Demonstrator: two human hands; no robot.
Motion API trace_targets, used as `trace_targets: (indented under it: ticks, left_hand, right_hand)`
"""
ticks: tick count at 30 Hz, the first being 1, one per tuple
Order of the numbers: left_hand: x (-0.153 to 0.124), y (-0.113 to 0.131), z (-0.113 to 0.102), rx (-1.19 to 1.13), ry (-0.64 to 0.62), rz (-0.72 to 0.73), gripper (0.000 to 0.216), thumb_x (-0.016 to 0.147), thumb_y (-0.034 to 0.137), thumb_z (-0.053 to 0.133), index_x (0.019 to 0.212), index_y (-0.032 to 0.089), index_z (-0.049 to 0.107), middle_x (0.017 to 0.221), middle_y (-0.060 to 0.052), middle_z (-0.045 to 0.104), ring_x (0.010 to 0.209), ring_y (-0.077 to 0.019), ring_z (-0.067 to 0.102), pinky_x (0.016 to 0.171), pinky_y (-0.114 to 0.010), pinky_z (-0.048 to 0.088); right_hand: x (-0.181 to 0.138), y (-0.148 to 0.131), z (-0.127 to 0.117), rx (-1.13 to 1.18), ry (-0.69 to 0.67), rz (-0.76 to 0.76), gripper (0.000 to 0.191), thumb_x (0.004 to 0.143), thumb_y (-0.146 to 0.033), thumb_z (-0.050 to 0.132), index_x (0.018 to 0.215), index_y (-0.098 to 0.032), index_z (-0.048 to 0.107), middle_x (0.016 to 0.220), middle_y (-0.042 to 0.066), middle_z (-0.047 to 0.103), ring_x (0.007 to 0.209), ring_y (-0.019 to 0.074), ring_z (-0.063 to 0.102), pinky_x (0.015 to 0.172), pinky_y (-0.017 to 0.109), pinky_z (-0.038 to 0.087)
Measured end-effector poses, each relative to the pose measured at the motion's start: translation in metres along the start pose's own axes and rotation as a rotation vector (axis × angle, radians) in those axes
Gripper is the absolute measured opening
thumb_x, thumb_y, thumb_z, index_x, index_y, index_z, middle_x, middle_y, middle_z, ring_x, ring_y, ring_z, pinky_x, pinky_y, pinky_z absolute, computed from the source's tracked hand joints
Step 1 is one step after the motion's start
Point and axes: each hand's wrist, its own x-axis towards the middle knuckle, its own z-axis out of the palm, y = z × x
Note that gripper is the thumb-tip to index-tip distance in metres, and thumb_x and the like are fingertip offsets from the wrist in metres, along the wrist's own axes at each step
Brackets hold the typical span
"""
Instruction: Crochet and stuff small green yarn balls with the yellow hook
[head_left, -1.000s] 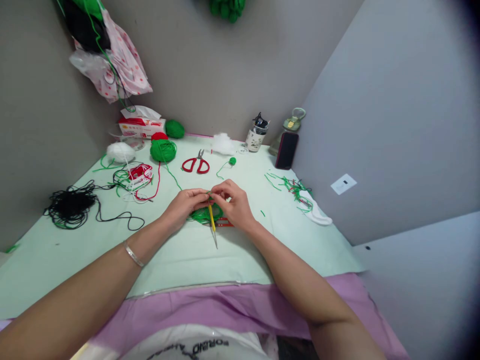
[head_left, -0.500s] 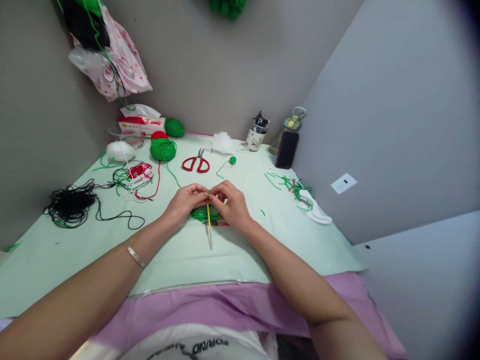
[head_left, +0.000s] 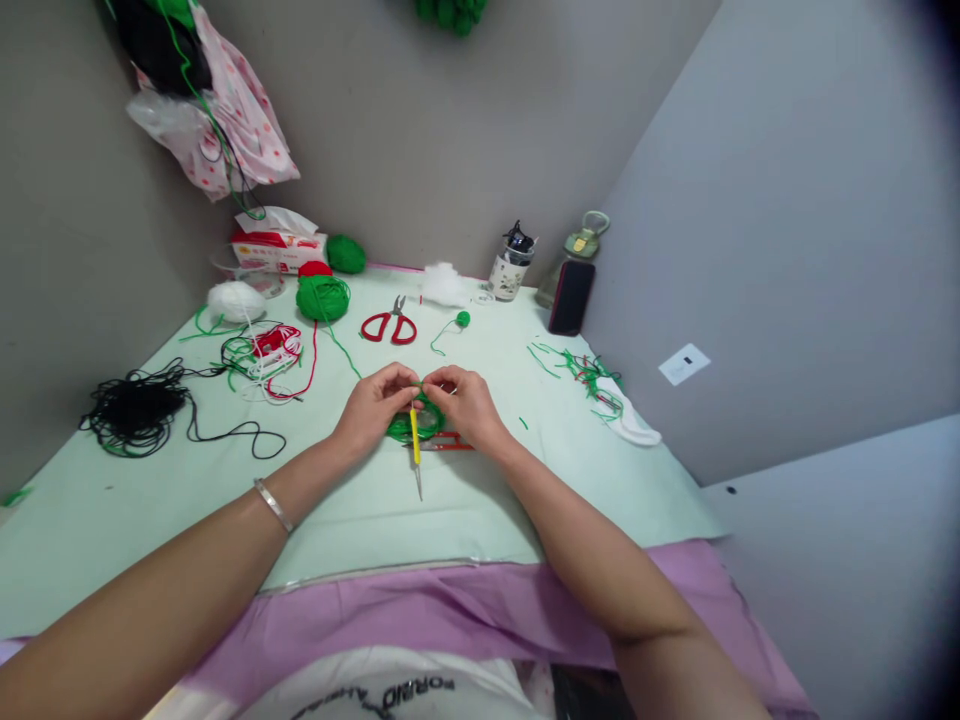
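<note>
My left hand (head_left: 379,402) and my right hand (head_left: 463,405) meet above the table, fingertips almost touching, both pinched closed on a bit of green yarn (head_left: 421,386). Below the fingertips a crochet hook (head_left: 415,437) with a yellow handle points down toward me; its upper end is by my left fingers, and whether they grip it or it hangs from the yarn I cannot tell. A loose coil of green yarn (head_left: 401,428) lies under my hands. Beside it, partly covered by my right hand, is a red-handled tool (head_left: 450,441). One strand runs back to the green yarn ball (head_left: 324,297).
Red-handled scissors (head_left: 388,326) and a small green ball (head_left: 463,319) lie beyond my hands. Black yarn (head_left: 139,408) is heaped at left, yarn scraps (head_left: 600,385) at right. A phone (head_left: 571,298) leans on a bottle (head_left: 585,245) near a pen jar (head_left: 511,272).
My right fingers have shifted slightly and lie flatter. The crochet hook has turned a little, showing more of its yellow handle. The whole view has moved slightly.
</note>
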Motion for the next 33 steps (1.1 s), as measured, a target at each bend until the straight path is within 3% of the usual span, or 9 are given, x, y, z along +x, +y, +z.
trace_targets:
  ticks: [13,21,29,33]
  left_hand:
    - [0.0012,0.0013,-0.0040,-0.006,0.017,-0.071,0.041,0.059,0.038,0.092,0.081,0.018,0.064,0.077,0.001,0.071,0.070,-0.0186,0.072,0.078,-0.035,0.060]
    - [0.0002,0.0000,-0.0043,-0.010,0.046,-0.052,0.034,0.066,0.034,0.088,0.084,0.019,0.064,0.080,0.003,0.068,0.068,-0.0156,0.070,0.075,-0.032,0.060]
    - [0.0007,0.0044,-0.0067,-0.055,0.061,-0.046,0.047,0.072,0.024,0.083,0.111,0.024,0.057,0.079,0.008,0.061,0.067,-0.0130,0.073,0.072,-0.029,0.062]
    - [-0.0002,0.0060,-0.0072,-0.056,0.005,-0.074,0.042,0.073,0.028,0.082,0.112,0.021,0.067,0.081,0.005,0.065,0.071,-0.0148,0.075,0.074,-0.028,0.062]
  right_hand:
    - [0.0001,0.0028,0.0024,0.131,-0.035,0.068,0.013,0.081,-0.029,0.064,0.081,-0.019,0.072,0.070,-0.001,0.068,0.064,0.0133,0.057,0.063,0.026,0.047]
    - [0.0005,0.0033,0.0034,0.195,-0.056,0.085,0.012,0.078,-0.031,0.066,0.078,-0.020,0.072,0.068,-0.001,0.066,0.065,0.0138,0.056,0.060,0.026,0.046]
    - [0.0024,-0.0008,0.0006,0.317,-0.016,0.132,0.014,0.072,-0.033,0.068,0.075,-0.019,0.071,0.066,-0.002,0.063,0.062,0.0124,0.053,0.059,0.026,0.045]
    - [0.0029,-0.0061,-0.0032,0.399,-0.007,0.171,0.017,0.069,-0.035,0.071,0.074,-0.019,0.070,0.064,-0.003,0.061,0.059,0.0120,0.052,0.058,0.026,0.046]
